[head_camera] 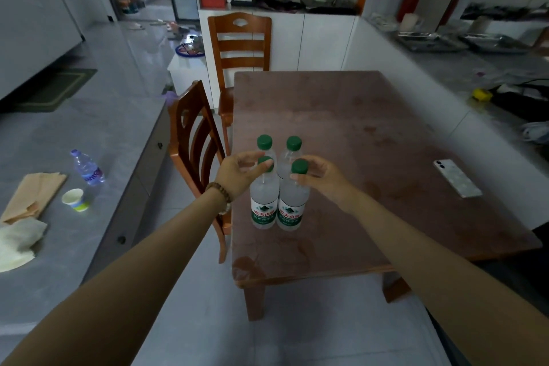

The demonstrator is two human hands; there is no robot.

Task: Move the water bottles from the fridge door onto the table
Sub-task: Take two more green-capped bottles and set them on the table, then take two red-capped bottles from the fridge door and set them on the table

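Looking down, we see a reddish-brown table (pixel 371 140) with a glossy, faintly mottled top on wooden legs, standing on pale grey floor tiles. Two wooden slat-back chairs are drawn up to it: one chair (pixel 239 47) at the far end, another chair (pixel 194 140) at the left side. A white phone (pixel 457 178) lies face down near the table's right edge, well apart from everything else.

Four water bottles stand upright in a tight square near the table's left edge, all with green caps. The front left bottle (pixel 263 202) and front right bottle (pixel 292 205) touch side by side; the back left bottle (pixel 264 142) and back right bottle (pixel 292 148) stand just behind them. The front labels are white and green with a mountain emblem and red Chinese characters, which we cannot read with certainty.

Our left hand (pixel 237 172) has its fingers curled around the cap of the front left bottle. Our right hand (pixel 322 177) pinches the neck just under the cap of the front right bottle. A beaded bracelet (pixel 221 194) circles the left wrist.

On the grey counter (pixel 89 128) at left stand a clear bottle with a blue label (pixel 87 169), its print too blurred to read, a paper cup (pixel 74 199) and some cloths (pixel 20 235). White cabinets (pixel 297 38) and cluttered shelves fill the far side.
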